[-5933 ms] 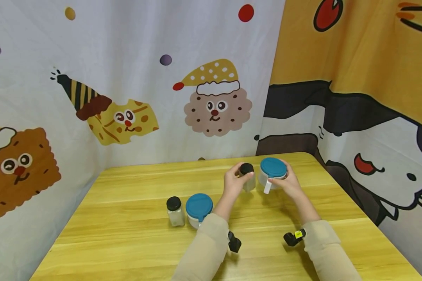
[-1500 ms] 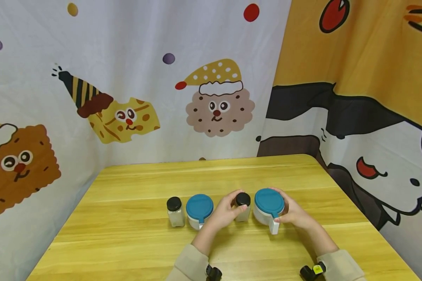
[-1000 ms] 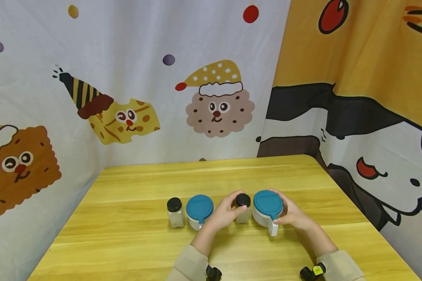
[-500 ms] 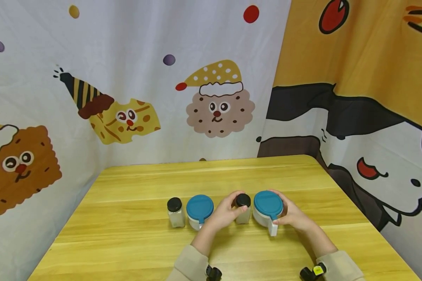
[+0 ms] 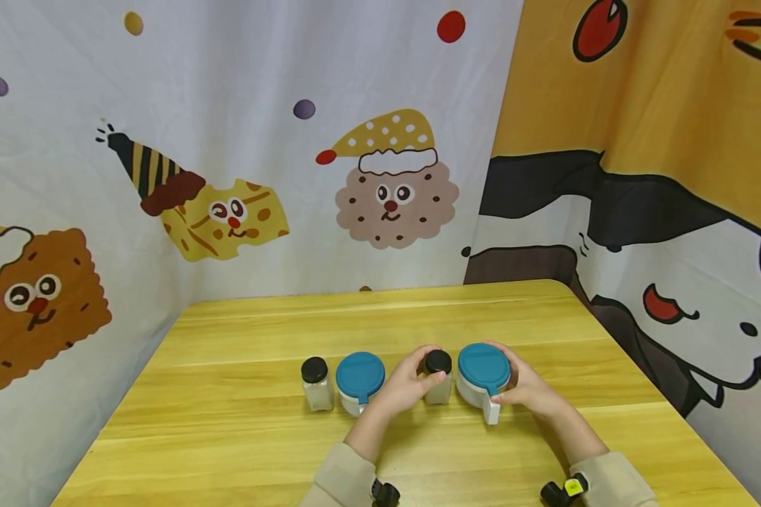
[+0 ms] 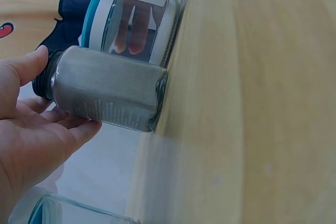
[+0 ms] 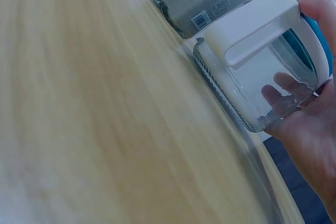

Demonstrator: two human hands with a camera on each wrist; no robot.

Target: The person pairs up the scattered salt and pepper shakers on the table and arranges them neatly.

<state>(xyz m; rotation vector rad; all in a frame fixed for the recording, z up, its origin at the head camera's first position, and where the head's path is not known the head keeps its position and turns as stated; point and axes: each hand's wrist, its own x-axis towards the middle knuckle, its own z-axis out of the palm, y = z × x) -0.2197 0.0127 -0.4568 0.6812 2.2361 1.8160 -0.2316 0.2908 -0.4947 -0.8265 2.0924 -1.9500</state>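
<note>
My left hand (image 5: 407, 386) holds an upright black-capped glass seasoning jar (image 5: 440, 391), thumb and fingers round its upper part. In the left wrist view this jar (image 6: 107, 88) contains a pale greyish filling. Just to its right, my right hand (image 5: 533, 386) grips a round glass seasoning pot (image 5: 484, 366) with a blue lid and white handle. The right wrist view shows its clear pot body (image 7: 252, 90), fingers visible through the glass and thumb by the handle (image 7: 257, 22). Both stand on the table, side by side.
On the wooden table (image 5: 228, 436), left of my hands, stand a second black-capped jar (image 5: 318, 389) and a second blue-lidded pot (image 5: 360, 374), close together. My left forearm partly covers that pot's handle. A cartoon-printed curtain (image 5: 241, 91) hangs behind the table.
Since the oldest frame, both hands have brought the jar and pot from the far part of the table toward me, level with the other pair. Over the last second they have barely moved.
</note>
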